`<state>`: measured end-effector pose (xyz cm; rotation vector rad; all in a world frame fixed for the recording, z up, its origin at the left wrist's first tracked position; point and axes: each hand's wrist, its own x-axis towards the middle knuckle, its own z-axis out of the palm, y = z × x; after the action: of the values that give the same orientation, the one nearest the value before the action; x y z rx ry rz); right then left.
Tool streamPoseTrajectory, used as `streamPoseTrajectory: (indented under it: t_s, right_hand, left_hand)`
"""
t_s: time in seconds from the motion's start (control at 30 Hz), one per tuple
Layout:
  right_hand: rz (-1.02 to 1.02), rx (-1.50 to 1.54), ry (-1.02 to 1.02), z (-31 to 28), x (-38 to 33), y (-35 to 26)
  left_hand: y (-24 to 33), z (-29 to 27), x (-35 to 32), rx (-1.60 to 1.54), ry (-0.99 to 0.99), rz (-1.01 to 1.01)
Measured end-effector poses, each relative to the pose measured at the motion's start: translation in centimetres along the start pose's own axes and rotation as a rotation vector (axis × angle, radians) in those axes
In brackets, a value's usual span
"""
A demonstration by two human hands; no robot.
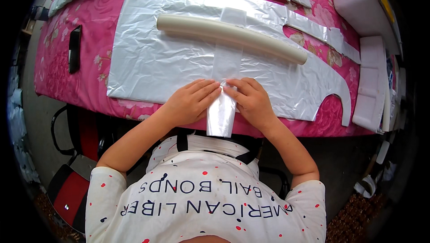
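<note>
Currently touching a narrow plastic strip with the fingertips of left hand and right hand, with fingers slightly bent and close together; cannot tell whether pinching it. Can see the strip cross a silvery sheet, beneath a pale tube, and reach the middle of the table's near edge.

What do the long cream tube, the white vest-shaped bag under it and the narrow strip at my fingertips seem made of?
Cream tube: probably rigid plastic, smooth and satin, with an even sheen; coated card is possible. White vest-shaped bag: apparently thin plastic film, glossy, crinkled with bright highlights. Narrow strip: likely similar film, shiny, partly see-through.
</note>
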<state>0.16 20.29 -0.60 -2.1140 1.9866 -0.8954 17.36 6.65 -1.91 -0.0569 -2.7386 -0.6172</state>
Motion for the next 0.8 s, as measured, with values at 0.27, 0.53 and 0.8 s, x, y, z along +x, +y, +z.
streamPoseTrajectory:
  t_s: [0.27,0.53,0.8]
  right_hand:
    - [0.426,0.272,0.067,-0.2,0.9,0.5]
    - [0.994,0.683,-0.195,-1.6,4.2,2.1]
    - [1.066,0.709,-0.211,-1.6,4.7,2.2]
  left_hand:
    - [0.4,-0.9,1.9,-0.37,0.097,-0.402]
    - [0.4,-0.6,2.0,-0.293,0.234,-0.292]
    - [2.1,2.0,2.6,0.121,-0.174,-0.325]
